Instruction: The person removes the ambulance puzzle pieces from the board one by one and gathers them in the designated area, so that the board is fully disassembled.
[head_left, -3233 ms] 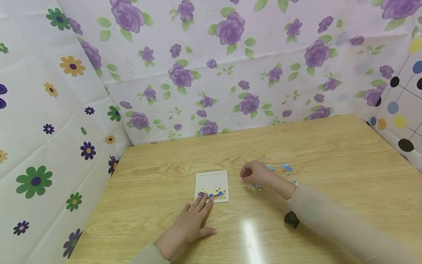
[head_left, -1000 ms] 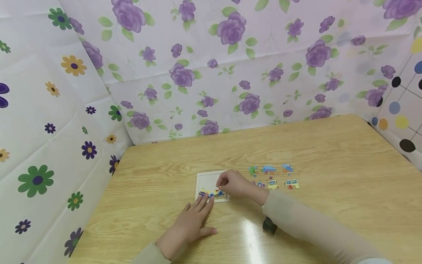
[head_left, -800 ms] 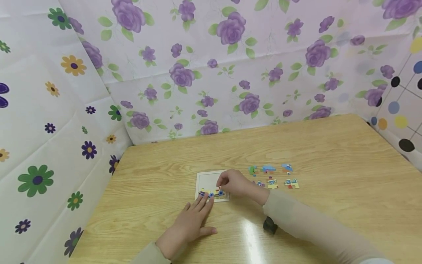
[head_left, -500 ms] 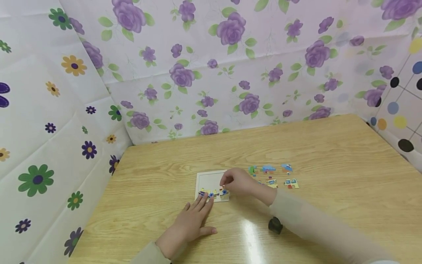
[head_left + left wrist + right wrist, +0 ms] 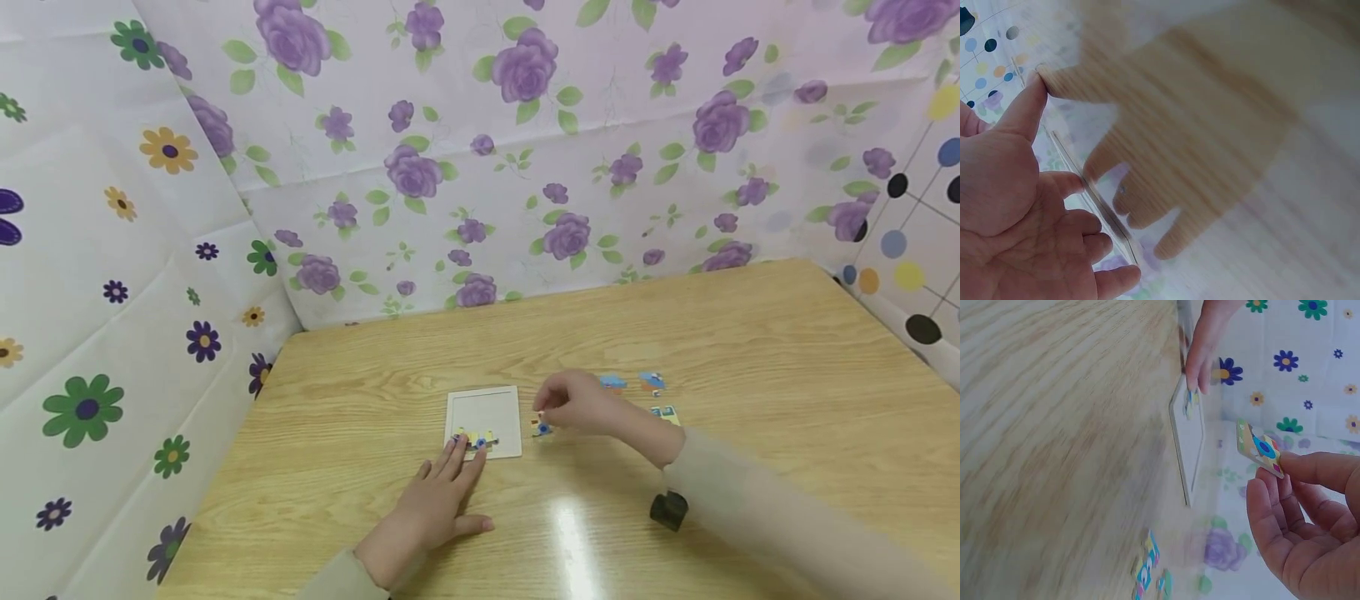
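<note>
A square white puzzle tray [image 5: 519, 423] lies flat on the table, with joined yellow and blue puzzle pieces [image 5: 483, 438] along its near edge. My left hand [image 5: 438, 504] rests at that edge, fingertips on the pieces at the left, fingers fairly straight. Just right of the tray, my right hand [image 5: 581, 404] pinches a puzzle piece [image 5: 542, 428] between thumb and fingers. In the right wrist view this puzzle piece [image 5: 1260, 448] shows a blue wheel and is held tilted, off the table. The left wrist view shows the left palm [image 5: 1016, 250] and the tray's thin side.
Loose puzzle pieces lie to the right: a blue one [image 5: 612, 382], a blue and orange one [image 5: 652, 382] and a yellow one [image 5: 666, 412]; the right hand and forearm cover others. Floral cloth [image 5: 480, 183] hangs behind the wooden table [image 5: 360, 375].
My right hand came from the right to the tray, pinched the wheel piece, and has carried it out of the lower right corner to the right. The left hand has stayed still.
</note>
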`<state>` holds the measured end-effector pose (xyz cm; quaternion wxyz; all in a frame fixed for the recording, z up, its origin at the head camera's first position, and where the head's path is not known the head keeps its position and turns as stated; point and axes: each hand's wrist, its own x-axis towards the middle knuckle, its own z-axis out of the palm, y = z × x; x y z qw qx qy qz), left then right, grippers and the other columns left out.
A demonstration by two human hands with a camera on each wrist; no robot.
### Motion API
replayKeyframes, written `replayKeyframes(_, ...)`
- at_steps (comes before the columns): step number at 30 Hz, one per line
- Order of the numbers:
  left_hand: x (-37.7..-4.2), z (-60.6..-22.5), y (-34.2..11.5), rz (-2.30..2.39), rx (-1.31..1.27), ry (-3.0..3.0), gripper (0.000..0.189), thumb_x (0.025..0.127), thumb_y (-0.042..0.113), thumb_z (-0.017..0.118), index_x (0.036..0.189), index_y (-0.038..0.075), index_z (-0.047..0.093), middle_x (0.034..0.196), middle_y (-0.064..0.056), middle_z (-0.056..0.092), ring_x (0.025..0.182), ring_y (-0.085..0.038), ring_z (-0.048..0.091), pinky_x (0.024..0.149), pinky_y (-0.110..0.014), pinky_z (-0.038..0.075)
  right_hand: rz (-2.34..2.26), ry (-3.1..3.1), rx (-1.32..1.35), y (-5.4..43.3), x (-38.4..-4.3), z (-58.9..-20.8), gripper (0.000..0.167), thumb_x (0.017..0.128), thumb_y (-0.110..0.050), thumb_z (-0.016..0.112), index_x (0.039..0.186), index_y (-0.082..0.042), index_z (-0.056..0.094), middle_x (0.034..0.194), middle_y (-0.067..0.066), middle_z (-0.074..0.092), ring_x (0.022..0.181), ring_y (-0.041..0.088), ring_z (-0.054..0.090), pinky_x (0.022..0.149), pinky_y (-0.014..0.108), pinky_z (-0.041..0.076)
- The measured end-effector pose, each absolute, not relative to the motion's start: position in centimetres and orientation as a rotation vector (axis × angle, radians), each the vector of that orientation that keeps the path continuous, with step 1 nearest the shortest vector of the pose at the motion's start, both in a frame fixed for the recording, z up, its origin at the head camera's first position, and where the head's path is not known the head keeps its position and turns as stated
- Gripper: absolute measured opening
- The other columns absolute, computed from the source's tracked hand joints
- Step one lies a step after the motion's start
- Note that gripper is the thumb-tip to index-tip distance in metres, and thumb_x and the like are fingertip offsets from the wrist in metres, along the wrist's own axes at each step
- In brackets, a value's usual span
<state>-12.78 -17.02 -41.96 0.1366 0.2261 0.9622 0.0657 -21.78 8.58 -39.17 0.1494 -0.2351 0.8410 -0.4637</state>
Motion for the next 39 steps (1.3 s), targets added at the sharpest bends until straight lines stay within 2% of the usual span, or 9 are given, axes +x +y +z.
replayKeyframes(10, -12.6, -42.0, -17.0, 0.154, 0.683, 2.818, 0.09, 0.084, 0.059, 0.058, 0.151, 0.009, 0.025, 0.156, -0.024, 0.016, 0.144, -0.038, 0.018, 0.107, -0.063, 0.027, -1.337, 2.406, -0.668, 13.1, -20.9, -38.3, 0.007, 0.087, -0.008, 0.065, 0.092, -0.004, 0.068, 0.082, 0.004, 0.066, 0.07, 0.015, 0.056, 0.064, 0.036, 0.053)
replayKeyframes(16, -12.6, -42.0, -16.9, 0.145, 0.697, 2.826, 0.089, 0.084, 0.058, 0.057, 0.151, 0.009, 0.026, 0.155, -0.025, 0.018, 0.143, -0.039, 0.02, 0.107, -0.063, 0.028, -1.318, 2.431, -0.637, 15.4, -20.5, -38.2, 0.011, 0.086, -0.008, 0.065, 0.094, -0.001, 0.067, 0.083, 0.005, 0.067, 0.072, 0.017, 0.06, 0.065, 0.037, 0.055)
replayKeyframes(25, -12.4, -42.0, -17.1, 0.139, 0.691, 2.83, 0.087, 0.084, 0.057, 0.057, 0.15, 0.009, 0.027, 0.155, -0.025, 0.017, 0.143, -0.039, 0.019, 0.108, -0.063, 0.027, -1.306, 2.431, -0.607, 18.1, -20.0, -38.9, 0.009, 0.085, -0.007, 0.066, 0.091, -0.001, 0.067, 0.081, 0.005, 0.065, 0.07, 0.014, 0.056, 0.062, 0.028, 0.052)
replayKeyframes(30, -12.4, -42.1, -17.2, 0.151, 0.673, 2.846, 0.088, 0.083, 0.059, 0.057, 0.15, 0.011, 0.027, 0.155, -0.025, 0.018, 0.143, -0.04, 0.02, 0.108, -0.063, 0.026, -1.282, 2.421, -0.564, 19.5, -19.5, -39.3, 0.012, 0.085, -0.008, 0.066, 0.093, 0.001, 0.066, 0.081, 0.004, 0.066, 0.072, 0.014, 0.059, 0.063, 0.027, 0.053)
replayKeyframes(39, -12.3, -42.2, -17.1, 0.152, 0.668, 2.868, 0.087, 0.082, 0.06, 0.057, 0.15, 0.012, 0.029, 0.154, -0.027, 0.02, 0.142, -0.042, 0.021, 0.107, -0.063, 0.028, -1.273, 2.413, -0.561, 21.6, -19.4, -40.0, 0.011, 0.084, -0.005, 0.066, 0.091, 0.002, 0.065, 0.077, 0.004, 0.065, 0.063, 0.008, 0.054, 0.057, 0.026, 0.051)
